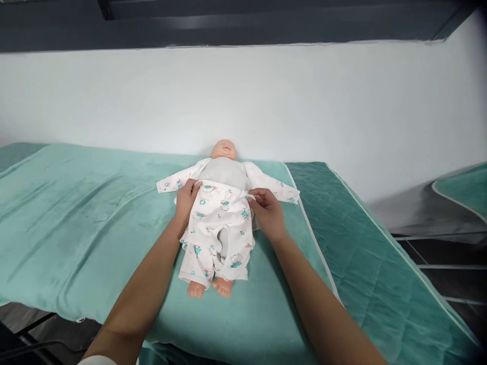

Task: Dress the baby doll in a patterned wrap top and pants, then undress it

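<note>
A baby doll (223, 150) lies on its back, head toward the wall and bare feet (222, 287) toward me. White printed pants (218, 203) with an opening at the crotch cover its legs and lower belly. My left hand (186, 200) pinches the waistband at its left end. At the other end of the waistband, my right hand (267, 212) has thumb and fingers closed on the fabric. Above the waistband shows the doll's grey-white torso (223, 172). White printed sleeves (276, 187) spread out to both sides of it.
A light green blanket (95, 218) with wrinkles covers the bed under the doll. To the right lies a darker green quilted cover (365, 253). Behind the bed rises a white wall (243, 101), with a dark shelf or frame (243, 25) above.
</note>
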{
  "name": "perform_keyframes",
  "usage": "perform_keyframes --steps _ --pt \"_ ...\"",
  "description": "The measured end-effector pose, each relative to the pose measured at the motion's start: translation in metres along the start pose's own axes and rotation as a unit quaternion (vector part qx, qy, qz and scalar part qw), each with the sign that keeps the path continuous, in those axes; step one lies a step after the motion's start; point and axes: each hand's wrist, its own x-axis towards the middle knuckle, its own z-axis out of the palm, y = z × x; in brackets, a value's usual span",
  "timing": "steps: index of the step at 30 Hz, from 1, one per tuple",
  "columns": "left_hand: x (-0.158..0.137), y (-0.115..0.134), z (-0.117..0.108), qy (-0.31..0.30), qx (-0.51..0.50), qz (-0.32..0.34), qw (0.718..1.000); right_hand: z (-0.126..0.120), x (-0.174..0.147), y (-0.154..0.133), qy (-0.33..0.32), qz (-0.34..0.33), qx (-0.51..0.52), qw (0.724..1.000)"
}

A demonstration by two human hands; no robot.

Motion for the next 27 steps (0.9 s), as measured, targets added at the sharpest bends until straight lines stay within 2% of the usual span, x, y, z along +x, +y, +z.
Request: perform_keyframes --steps 7,10,13,17,20,23,25,27 --pt "0.001 -0.004 0.001 -0.003 0.043 0.013 0.999 0.004 0.044 -0.023 0.036 -0.012 -0.092 0.995" --pt "0.0 -0.006 0.002 0.006 0.07 0.007 0.997 0.008 0.064 -0.018 0.075 -0.041 -0.118 0.989" --pt "0.0 -0.009 0.004 0.01 0.1 -0.009 0.995 0.012 0.069 -0.004 0.096 -0.036 -0.136 0.985" --pt "0.002 -0.01 0.007 0.006 0.123 -0.016 0.992 0.008 0.061 0.009 0.079 -0.009 -0.199 0.977" --pt "0.003 -0.011 0.009 0.003 0.124 -0.027 0.992 0.0 0.059 0.009 0.059 0.003 -0.246 0.968" --pt "0.004 -0.01 0.009 -0.005 0.111 -0.033 0.993 -0.006 0.057 0.006 0.025 0.046 -0.289 0.956" --pt "0.004 -0.009 0.008 -0.006 0.085 -0.006 0.996 -0.008 0.054 0.004 -0.013 0.055 -0.294 0.954" --pt "0.004 -0.006 0.006 0.003 0.041 0.051 0.998 -0.008 0.049 0.001 -0.029 0.015 -0.286 0.958"
